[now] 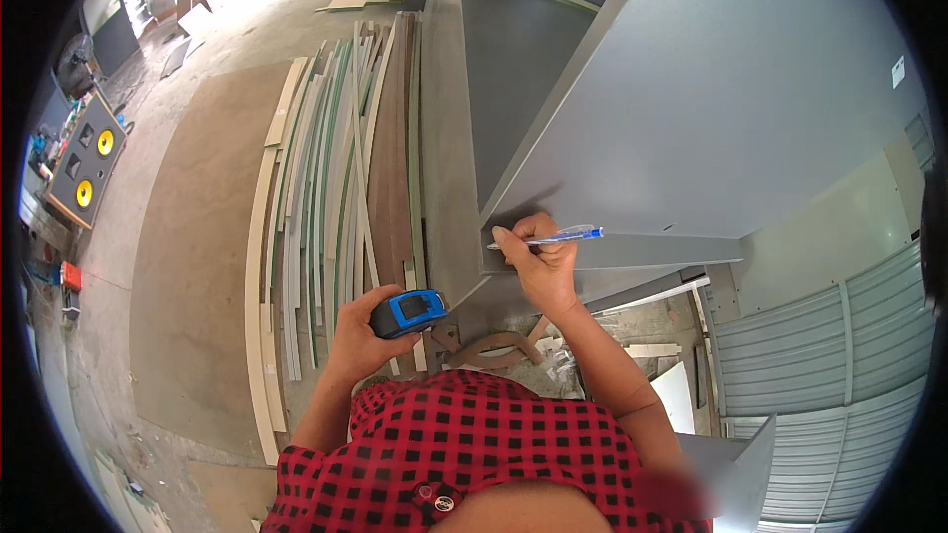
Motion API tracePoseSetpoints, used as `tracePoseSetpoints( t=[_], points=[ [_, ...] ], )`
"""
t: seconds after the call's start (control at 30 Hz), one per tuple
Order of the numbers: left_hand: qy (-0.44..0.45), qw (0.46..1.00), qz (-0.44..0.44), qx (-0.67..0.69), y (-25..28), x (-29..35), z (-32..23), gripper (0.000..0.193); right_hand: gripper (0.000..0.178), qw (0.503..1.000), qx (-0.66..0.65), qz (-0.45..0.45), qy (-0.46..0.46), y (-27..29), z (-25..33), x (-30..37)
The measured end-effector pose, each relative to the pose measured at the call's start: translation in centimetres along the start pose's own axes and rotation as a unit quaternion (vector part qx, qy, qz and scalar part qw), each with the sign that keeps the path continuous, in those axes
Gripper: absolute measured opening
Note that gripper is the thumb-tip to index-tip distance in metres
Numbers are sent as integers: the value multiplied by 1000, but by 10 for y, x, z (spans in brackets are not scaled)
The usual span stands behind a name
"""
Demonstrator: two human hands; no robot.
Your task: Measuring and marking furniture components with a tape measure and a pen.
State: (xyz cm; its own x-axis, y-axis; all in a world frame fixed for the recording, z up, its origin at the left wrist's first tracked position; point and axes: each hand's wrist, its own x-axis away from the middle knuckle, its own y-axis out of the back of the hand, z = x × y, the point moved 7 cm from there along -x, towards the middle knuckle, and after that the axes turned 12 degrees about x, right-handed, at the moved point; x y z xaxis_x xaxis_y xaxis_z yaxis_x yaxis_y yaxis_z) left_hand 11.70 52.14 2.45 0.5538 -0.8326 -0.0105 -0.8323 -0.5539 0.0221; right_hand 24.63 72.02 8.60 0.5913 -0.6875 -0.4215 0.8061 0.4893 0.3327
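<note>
My right hand (538, 255) is closed around a pen (573, 235) with a clear barrel and a blue end. The pen's tip points left, at the near corner of a grey panel cabinet (632, 255), and the hand rests by that edge. Whether the tip touches the surface I cannot tell. In my left hand (363, 329) is a blue and black tape measure (417, 310), gripped just left of the cabinet's near corner. No drawn-out blade shows clearly.
Long thin board strips (316, 197) lie stacked along the cabinet's left side. A large brown sheet (202, 247) is on the floor beyond them. Speakers with yellow cones (94, 168) stand at far left. Corrugated metal sheeting (829, 336) rises on the right.
</note>
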Motion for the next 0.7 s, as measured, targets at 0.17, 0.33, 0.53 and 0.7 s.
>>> tracePoseSetpoints(
  t=[0.17,0.33,0.53,0.7],
  points=[
    [-3,1000,11,-1,3,-5,-7,51,22,1000,23,-8,7,-1,-1,-2],
    [-19,999,35,-2,2,-10,-12,53,21,999,-5,7,-32,1,-3,1],
    [-69,994,79,39,13,-16,-32,51,23,984,-111,17,-140,7,13,16],
    [-191,976,104,19,24,-37,-99,50,22,996,27,30,81,13,122,4]
  ],
)
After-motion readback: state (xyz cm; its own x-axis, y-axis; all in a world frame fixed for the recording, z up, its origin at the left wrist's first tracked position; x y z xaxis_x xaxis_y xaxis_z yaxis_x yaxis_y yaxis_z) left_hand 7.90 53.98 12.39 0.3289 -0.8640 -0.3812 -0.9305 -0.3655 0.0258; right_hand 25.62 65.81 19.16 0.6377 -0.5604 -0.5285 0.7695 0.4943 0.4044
